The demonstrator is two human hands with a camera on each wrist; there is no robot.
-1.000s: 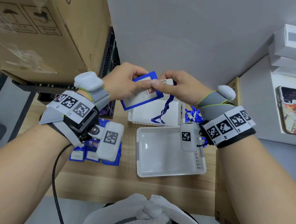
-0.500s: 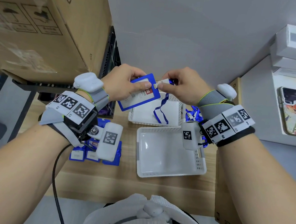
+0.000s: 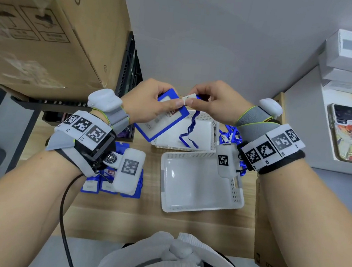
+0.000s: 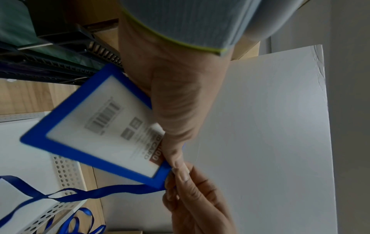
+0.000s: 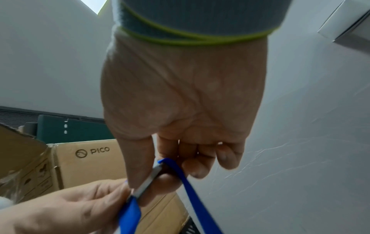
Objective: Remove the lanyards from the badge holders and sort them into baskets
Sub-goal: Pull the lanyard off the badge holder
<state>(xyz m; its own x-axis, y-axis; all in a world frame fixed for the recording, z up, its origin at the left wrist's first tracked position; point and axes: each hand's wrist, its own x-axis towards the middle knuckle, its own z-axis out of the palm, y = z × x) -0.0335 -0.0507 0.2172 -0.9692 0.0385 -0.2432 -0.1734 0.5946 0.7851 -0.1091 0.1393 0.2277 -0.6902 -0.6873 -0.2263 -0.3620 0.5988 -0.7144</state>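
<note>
My left hand (image 3: 152, 103) grips a blue-framed badge holder (image 3: 161, 121) by its top edge, held in the air above the far basket. In the left wrist view the holder (image 4: 100, 129) shows a barcode card, with my thumb on its corner. My right hand (image 3: 214, 104) pinches the metal clip (image 5: 148, 182) of the blue lanyard (image 3: 189, 132) right at the holder's top. The ribbon (image 5: 196, 197) hangs down from the clip into the far white basket (image 3: 212, 124). A near white basket (image 3: 235, 199) stands on the wooden table.
Several blue badge holders (image 3: 110, 185) lie on the table under my left wrist. More blue lanyards (image 3: 228, 136) are piled right of the far basket. Cardboard boxes (image 3: 40, 34) stand at left, another at right. A phone (image 3: 349, 132) lies on the white shelf.
Both hands have drawn slightly closer and the holder has tilted a little. The right hand's pinch on the clip stays against the holder's top.
</note>
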